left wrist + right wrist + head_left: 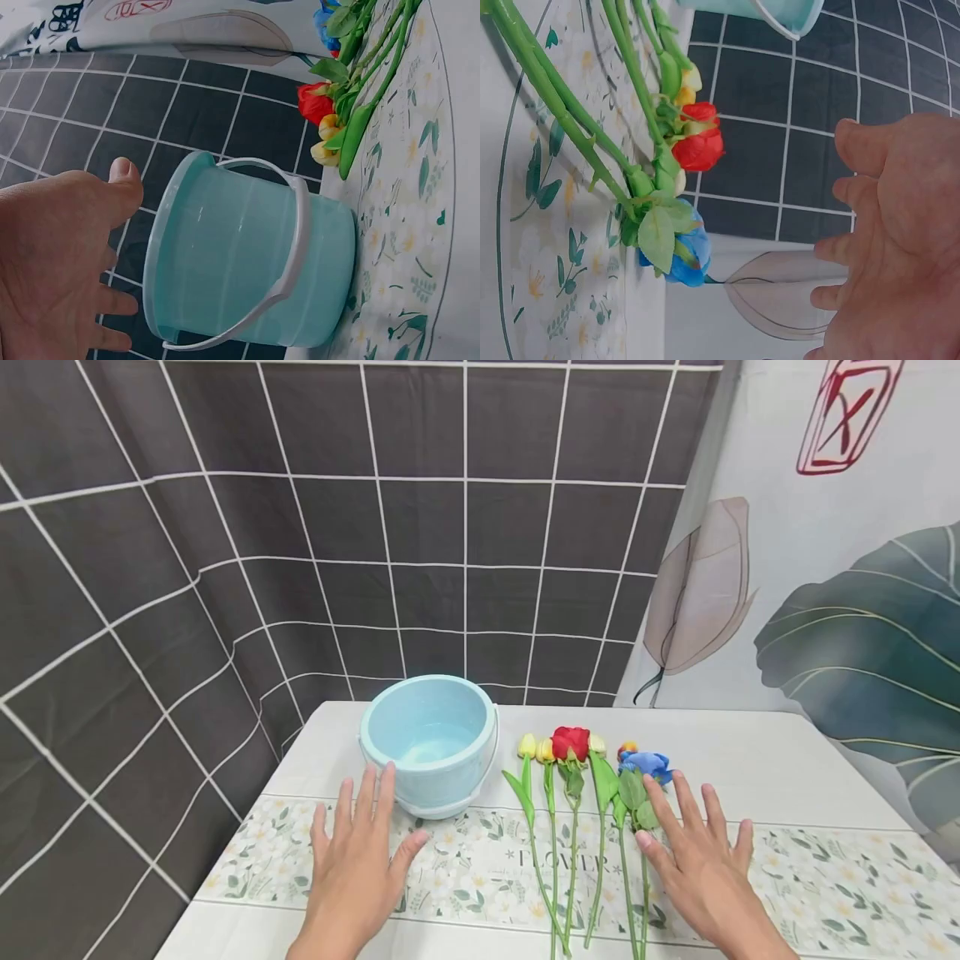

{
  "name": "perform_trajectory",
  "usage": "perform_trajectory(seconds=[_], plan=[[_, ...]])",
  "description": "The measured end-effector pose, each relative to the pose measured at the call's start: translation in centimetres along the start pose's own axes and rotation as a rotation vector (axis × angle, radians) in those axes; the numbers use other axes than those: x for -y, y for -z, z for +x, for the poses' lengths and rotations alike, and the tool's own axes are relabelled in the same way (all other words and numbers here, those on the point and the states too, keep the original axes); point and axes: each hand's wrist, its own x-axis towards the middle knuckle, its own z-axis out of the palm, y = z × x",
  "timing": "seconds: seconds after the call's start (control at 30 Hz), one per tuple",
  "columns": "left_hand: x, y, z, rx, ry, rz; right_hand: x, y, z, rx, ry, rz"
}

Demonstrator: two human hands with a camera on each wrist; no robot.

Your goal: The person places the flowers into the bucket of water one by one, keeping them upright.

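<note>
In the head view my left hand [356, 860] is spread with straight fingers, in front of a light blue bucket [442, 781] with a white handle [298, 225]. The left wrist view shows that hand beside the bucket's rim, holding nothing. Several artificial flowers lie in a row on the table: yellow tulips [527, 746], a red rose [571, 743] and a blue rose [649, 766], their green stems toward me. Over the right end of this row my right hand [701, 864] is spread, nearest the blue rose. It too holds nothing in the right wrist view.
A white tablecloth [750, 760] with a floral band covers the table. Behind and to the left hangs a dark cloth [510, 518] with a white grid. A pale curtain [772, 560] with leaf prints hangs at the right.
</note>
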Motion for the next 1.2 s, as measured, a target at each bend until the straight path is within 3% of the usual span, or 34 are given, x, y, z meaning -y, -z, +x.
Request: perform_trajectory(seconds=[0.2,0.37,0.57,0.83,1.0,1.2], plan=[[0.2,0.5,0.8,-0.055,0.002,-0.018,-0.2,0.2,0.2,-0.001,-0.017,0.016],[0.5,0.7,1.7,-0.144,0.007,-0.067,-0.4,0.5,0.3,-0.032,-0.024,0.022],[1.1,0.6,2.9,-0.223,0.067,-0.158,-0.8,1.2,0.3,-0.012,-0.07,0.057],[1.5,-0.2,4.1,-0.185,0.196,-0.328,-1.4,1.7,0.2,0.003,-0.138,0.141],[1.6,-0.6,4.9,-0.163,0.274,-0.457,-1.8,1.8,0.1,-0.033,-0.159,0.226],[1.6,-0.8,5.7,-0.161,0.303,-0.499,-2.5,1.1,0.4,-0.017,-0.218,0.366]])
